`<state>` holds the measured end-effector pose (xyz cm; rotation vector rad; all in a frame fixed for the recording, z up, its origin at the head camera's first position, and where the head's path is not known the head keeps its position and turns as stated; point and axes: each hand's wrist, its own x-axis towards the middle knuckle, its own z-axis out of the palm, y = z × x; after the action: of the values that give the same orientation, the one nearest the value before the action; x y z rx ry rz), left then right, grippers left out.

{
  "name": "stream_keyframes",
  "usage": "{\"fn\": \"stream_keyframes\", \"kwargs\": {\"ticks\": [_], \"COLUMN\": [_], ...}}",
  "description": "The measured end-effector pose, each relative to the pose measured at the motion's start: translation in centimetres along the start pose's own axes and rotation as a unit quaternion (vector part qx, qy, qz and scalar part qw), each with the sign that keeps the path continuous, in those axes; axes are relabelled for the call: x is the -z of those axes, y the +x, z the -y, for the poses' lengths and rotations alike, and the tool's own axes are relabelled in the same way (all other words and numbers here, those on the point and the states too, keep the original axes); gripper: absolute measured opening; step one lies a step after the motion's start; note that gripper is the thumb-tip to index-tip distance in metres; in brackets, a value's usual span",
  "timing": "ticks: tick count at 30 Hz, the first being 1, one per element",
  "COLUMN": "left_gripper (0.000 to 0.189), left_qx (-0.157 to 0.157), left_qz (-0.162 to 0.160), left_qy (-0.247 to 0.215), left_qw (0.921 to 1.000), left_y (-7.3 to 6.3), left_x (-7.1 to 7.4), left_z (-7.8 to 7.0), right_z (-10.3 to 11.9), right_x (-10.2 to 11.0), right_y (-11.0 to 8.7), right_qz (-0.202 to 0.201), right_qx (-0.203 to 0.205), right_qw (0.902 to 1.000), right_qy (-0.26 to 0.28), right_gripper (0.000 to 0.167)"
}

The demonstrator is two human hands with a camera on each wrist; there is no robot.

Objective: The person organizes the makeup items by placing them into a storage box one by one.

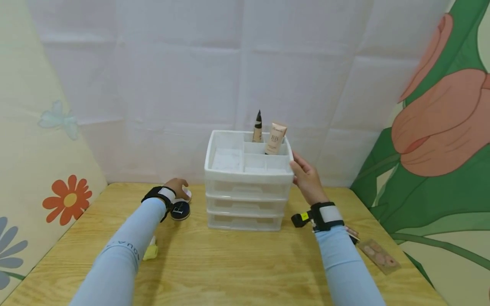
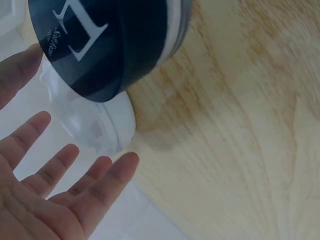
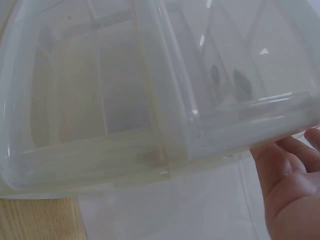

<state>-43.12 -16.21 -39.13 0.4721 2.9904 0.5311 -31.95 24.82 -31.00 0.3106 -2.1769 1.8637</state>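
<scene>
My left hand (image 1: 176,187) reaches to the back left of the table, its fingers spread beside a white scalloped container (image 2: 90,117). In the left wrist view, a gap shows between the fingertips and this container. Just in front of it is a round jar with a dark lid (image 1: 180,211) bearing a pale letter. My right hand (image 1: 307,180) grips the upper right side of a white drawer organizer (image 1: 249,176), thumb near the rim. The organizer's top compartments hold a BB cream tube (image 1: 275,139) and a dark-tipped pen-like cosmetic (image 1: 258,126), both upright.
A small yellow item (image 1: 151,252) lies partly behind the left forearm. Near the right forearm, a flat palette (image 1: 379,256) lies by the table's right edge, with another small cosmetic partly hidden by the sleeve. A white cloth (image 1: 172,85) hangs behind the table (image 1: 229,263).
</scene>
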Motion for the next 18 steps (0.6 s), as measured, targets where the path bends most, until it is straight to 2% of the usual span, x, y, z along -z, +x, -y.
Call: {"fn": "stream_keyframes", "kwargs": {"ticks": [11,18], "left_gripper": [0.058,0.056], "left_qx": [0.045,0.035], "left_qz": [0.009,-0.003], "left_qy": [-0.042,-0.027], "left_qw": [0.9981,0.999], "left_y": [-0.02,0.07], "left_x": [-0.23,-0.51], "left_z": [-0.26,-0.32], "right_z": [-0.08,-0.1], "right_x": [0.0,0.0], "right_y": [-0.02,-0.05], "right_qz": [0.0,0.001], "right_qx": [-0.004,0.013], "right_qw": [0.9998,0.9994], "right_qy": [0.018,0.031], "right_gripper": [0.058,0.057]}}
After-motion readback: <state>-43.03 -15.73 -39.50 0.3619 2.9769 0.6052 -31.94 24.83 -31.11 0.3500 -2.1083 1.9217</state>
